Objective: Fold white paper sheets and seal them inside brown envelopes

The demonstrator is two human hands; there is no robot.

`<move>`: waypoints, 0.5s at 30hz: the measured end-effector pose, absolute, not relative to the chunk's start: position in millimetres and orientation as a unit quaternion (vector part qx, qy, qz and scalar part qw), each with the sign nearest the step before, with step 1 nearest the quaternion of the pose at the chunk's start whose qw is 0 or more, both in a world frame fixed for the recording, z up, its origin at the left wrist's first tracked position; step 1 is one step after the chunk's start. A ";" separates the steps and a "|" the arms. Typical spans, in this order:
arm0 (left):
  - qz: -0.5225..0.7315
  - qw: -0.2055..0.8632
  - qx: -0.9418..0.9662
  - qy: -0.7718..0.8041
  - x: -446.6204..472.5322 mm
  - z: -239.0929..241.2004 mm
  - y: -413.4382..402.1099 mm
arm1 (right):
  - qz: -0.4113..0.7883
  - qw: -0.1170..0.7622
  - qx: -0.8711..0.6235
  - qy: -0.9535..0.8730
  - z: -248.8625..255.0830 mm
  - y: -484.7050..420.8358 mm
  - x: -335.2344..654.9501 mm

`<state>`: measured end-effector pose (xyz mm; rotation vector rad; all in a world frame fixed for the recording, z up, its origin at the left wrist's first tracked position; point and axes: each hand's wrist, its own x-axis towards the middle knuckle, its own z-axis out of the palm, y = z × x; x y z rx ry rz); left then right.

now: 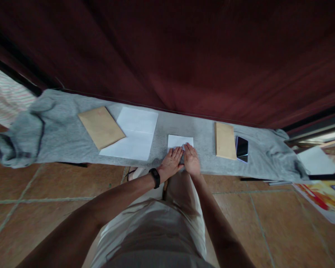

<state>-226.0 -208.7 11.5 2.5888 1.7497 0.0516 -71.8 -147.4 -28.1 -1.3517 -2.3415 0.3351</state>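
Observation:
A folded sheet of white paper (180, 140) lies on the grey cloth in front of me. My left hand (171, 160), with a black band on its wrist, rests flat on the paper's near part, fingers stretched out. Beside it, my right hand (191, 159) also presses flat on the paper, its fingertips close to the left ones. The near edge of the paper is hidden under both hands. To the left lies a larger white sheet (136, 136) with a crease across it, partly covered by a brown envelope (102, 126).
A small stack of brown envelopes (225, 140) lies to the right, with a phone (242, 149) next to it. Grey cloth (203, 130) covers the narrow surface. Behind it hangs a dark red curtain (184, 67). A colourful printed box (326, 201) is on the tiled floor at right.

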 end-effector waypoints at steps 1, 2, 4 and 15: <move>0.020 0.010 0.829 0.560 -226.6 11.0 -208.9 | 0.119 0.205 -0.490 -0.839 -27.1 -148.2 -72.4; 0.024 0.011 0.829 0.559 -227.4 10.4 -208.9 | 0.117 0.203 -0.495 -0.837 -26.0 -149.0 -73.0; 0.037 0.014 0.830 0.556 -229.8 8.8 -208.4 | 0.112 0.203 -0.503 -0.833 -23.5 -150.5 -74.5; 0.138 0.012 0.778 0.613 -247.3 -5.1 -176.5 | 0.104 0.197 -0.519 -0.825 -19.2 -152.3 -80.7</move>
